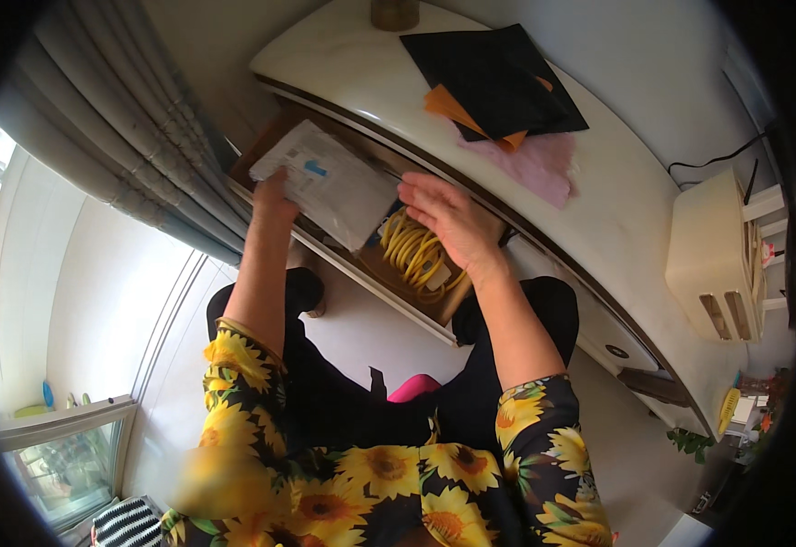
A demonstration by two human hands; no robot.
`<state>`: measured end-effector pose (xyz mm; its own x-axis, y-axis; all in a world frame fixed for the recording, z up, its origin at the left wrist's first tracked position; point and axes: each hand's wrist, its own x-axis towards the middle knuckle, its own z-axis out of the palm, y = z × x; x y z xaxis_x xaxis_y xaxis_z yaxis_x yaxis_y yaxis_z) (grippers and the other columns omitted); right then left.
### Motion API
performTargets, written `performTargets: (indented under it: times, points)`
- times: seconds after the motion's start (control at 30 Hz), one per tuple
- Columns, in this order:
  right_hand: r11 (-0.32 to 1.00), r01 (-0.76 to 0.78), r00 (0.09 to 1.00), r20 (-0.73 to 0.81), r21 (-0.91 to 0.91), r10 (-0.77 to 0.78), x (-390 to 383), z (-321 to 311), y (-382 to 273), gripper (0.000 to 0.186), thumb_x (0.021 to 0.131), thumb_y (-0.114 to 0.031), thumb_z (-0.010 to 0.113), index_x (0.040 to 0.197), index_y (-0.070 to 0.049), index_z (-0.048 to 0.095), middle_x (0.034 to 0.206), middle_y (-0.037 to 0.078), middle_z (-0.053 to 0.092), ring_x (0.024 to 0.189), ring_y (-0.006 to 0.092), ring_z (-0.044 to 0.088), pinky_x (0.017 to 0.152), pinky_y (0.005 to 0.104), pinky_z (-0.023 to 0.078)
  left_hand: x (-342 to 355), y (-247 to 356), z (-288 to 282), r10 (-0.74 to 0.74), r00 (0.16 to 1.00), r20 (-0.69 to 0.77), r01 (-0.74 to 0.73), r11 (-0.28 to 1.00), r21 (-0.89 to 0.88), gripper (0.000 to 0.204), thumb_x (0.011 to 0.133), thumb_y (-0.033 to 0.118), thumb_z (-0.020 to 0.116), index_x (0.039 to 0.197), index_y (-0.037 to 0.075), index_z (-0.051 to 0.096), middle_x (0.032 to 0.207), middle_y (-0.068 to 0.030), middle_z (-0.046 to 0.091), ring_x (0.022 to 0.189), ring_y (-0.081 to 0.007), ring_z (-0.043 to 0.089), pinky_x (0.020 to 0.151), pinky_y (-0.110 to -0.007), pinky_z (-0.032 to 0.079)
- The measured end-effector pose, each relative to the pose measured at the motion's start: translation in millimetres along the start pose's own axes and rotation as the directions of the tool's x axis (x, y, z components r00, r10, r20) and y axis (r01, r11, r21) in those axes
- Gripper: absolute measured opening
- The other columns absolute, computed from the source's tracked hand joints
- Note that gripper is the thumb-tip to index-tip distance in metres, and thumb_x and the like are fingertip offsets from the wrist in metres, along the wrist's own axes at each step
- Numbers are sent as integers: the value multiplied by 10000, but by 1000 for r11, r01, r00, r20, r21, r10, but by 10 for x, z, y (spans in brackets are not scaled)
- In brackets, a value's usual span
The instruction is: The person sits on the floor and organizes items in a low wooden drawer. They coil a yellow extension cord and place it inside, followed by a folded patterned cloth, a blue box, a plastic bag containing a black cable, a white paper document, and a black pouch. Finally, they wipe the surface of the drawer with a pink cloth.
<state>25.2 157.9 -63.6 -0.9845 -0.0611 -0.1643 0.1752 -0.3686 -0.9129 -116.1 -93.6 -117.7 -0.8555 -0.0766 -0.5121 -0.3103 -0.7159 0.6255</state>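
My left hand [275, 195] grips the near left edge of a flat white plastic package [332, 182] with a small blue mark, its thumb on top and the fingers partly hidden beneath. The package is over the left part of a pulled-out drawer [370, 281]. My right hand [445, 217] hovers over the drawer's right part, fingers stretched out and holding nothing, just right of the package. Below it in the drawer lies a coiled yellow cable [413, 253].
On the white cabinet top [626, 219] above the drawer lie a black sheet [498, 82], orange sheets [457, 110] and a pink sheet [534, 169]. A cream-coloured box [712, 255] stands at the right. Grey curtains [133, 118] hang at the left. My knees flank the drawer.
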Motion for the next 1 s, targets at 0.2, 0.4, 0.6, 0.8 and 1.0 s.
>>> performTargets:
  times: [0.2,0.4,0.6,0.8,1.0]
  points:
    - [985,-97,994,27,-141,102,228,112,548,377,937,-181,562,1274,-20,511,1211,88,562,1121,156,518,959,288,419,69,-282,17,-78,996,-32,78,997,6,341,932,57,472,1271,23,466,1268,-189,518,1136,-389,505,968,-587,403]
    - [944,-41,994,86,-326,73,377,222,773,393,919,-154,573,1272,5,508,1238,118,561,1159,202,513,978,301,410,354,-469,-208,-94,992,81,97,994,-41,338,925,57,482,1261,19,470,1248,-188,521,1124,-384,514,963,-575,418]
    - [774,72,987,158,-629,37,394,332,769,370,901,-122,564,1238,28,534,1218,153,595,1108,217,573,942,299,444,454,-570,-264,-57,991,125,61,998,-27,348,914,92,535,1254,36,483,1218,-182,530,1110,-371,523,961,-546,434]
    - [676,205,972,231,-707,-53,317,504,670,371,860,-113,585,1212,-1,556,1223,160,586,1098,286,582,941,323,452,651,-380,-255,4,1000,-13,-3,998,69,387,919,47,487,1301,22,432,1234,-173,537,1091,-360,547,893,-529,473]
    - [589,268,959,271,-763,-85,325,552,914,385,812,-83,587,1183,17,566,1248,184,545,1120,351,539,969,383,434,888,-433,-437,30,999,39,-34,993,110,441,883,26,535,1307,-5,419,1240,-172,525,1080,-354,546,888,-482,485]
